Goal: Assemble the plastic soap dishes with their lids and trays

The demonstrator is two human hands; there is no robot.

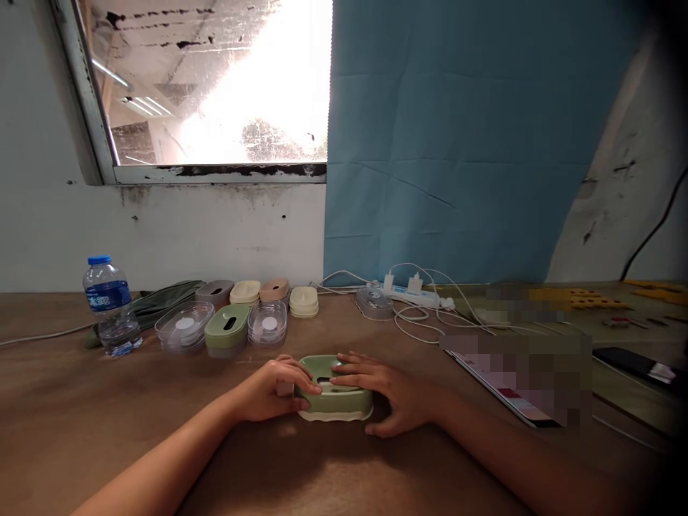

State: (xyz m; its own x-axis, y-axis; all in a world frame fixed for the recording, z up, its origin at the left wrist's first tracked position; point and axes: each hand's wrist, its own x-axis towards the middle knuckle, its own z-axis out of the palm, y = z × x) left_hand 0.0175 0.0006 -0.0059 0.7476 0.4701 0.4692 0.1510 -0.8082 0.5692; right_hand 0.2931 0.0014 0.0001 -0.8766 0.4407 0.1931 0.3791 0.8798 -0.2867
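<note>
In the middle of the table is a sage-green oval box [342,406] with a dark slot in its top and a wavy cream rim along its bottom edge. My left hand [271,389] is closed on the box's left end, its fingers over the top edge and the thumb at the front side. On the right end, my right hand [384,390] lays its outstretched fingers across the top. That thumb is spread away from the box, near the lower right corner. Part of the slot and of the top is hidden by my fingers.
Behind left stand a water bottle [110,308], another green box [228,326], clear lidded containers [185,326] and several cream, grey and tan ones. A power strip [413,294] with white cables lies at the back. To the right are a tablet [499,387] and a black phone [637,365].
</note>
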